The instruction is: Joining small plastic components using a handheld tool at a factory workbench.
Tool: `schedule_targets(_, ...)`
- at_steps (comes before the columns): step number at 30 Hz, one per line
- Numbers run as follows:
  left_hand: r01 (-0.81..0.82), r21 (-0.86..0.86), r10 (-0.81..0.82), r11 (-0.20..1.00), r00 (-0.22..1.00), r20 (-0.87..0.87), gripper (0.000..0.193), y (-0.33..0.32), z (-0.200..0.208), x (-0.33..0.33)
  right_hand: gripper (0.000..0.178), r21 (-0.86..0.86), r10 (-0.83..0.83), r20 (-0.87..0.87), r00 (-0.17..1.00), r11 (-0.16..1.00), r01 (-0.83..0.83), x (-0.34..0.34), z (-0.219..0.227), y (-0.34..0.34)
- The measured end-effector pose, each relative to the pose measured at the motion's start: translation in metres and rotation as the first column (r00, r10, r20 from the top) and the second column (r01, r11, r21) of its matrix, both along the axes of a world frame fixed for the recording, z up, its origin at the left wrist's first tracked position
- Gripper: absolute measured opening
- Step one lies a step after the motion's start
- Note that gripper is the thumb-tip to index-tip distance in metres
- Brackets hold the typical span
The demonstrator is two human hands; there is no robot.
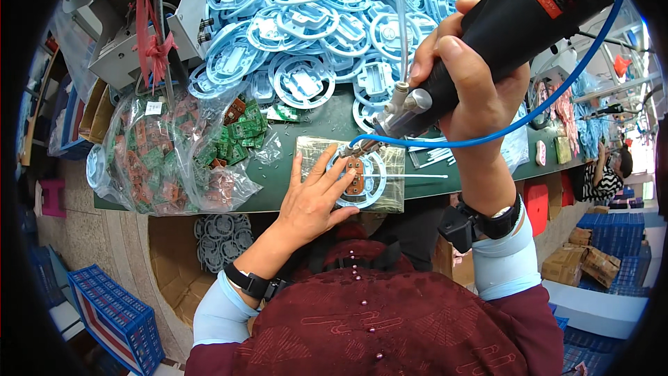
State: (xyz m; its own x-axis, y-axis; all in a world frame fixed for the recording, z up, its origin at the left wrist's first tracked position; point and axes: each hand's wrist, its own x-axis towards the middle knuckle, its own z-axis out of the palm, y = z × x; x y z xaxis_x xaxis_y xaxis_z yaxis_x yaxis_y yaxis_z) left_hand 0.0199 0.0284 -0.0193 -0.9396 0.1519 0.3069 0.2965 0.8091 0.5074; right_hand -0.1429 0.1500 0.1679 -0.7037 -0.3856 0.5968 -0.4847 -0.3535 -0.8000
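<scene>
My right hand [480, 94] is closed around the body of a black electric screwdriver [532, 17]. A blue air hose [487, 141] runs along the screwdriver to its metal nose. That tip points down at a brown circuit board [355, 179] in a light-blue round plastic part [380, 167]. My left hand [309, 202] lies over the part's left side, fingers stretched out and spread, touching it near the board. A thin white rod [421, 176] sticks out to the right from the part. Beneath is a yellowish work pad [390, 202]. My fingers hide the exact contact point.
A large heap of light-blue round plastic parts [306, 24] covers the back of the green table [275, 170]. Clear bags of green and brown circuit boards [163, 157] lie at left, near a metal machine [149, 45]. White rods [433, 155] lie at right. Below stands an open carton [174, 257].
</scene>
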Motion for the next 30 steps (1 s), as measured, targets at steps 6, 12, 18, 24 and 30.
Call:
schedule_targets(6,0.017,0.007,-0.017,1.0,1.0,0.012,0.068,0.001,0.007,0.0,0.04,-0.004,-0.082,-0.009,0.997,0.997,0.082,0.002,-0.009,-0.002)
schedule_targets(12,-0.004,-0.053,0.002,0.999,1.0,-0.029,0.072,0.002,0.0,0.001,0.041,-0.067,-0.003,-0.056,0.998,0.998,-0.001,-0.005,0.024,0.018)
schedule_targets(18,-0.087,-0.074,0.086,0.993,0.996,-0.019,0.069,0.007,0.004,-0.012,0.045,0.006,-0.025,-0.017,1.0,1.0,0.025,0.031,0.021,0.025)
schedule_targets(24,-0.083,-0.1,0.082,0.991,0.996,-0.019,0.072,0.007,0.003,-0.013,0.046,0.04,-0.006,0.012,1.0,0.999,0.006,0.037,0.007,0.022)
schedule_targets(30,-0.104,-0.119,0.102,0.987,0.994,-0.028,0.072,0.008,0.002,-0.012,0.045,0.047,-0.014,0.027,1.0,0.999,0.013,0.036,0.005,0.02)
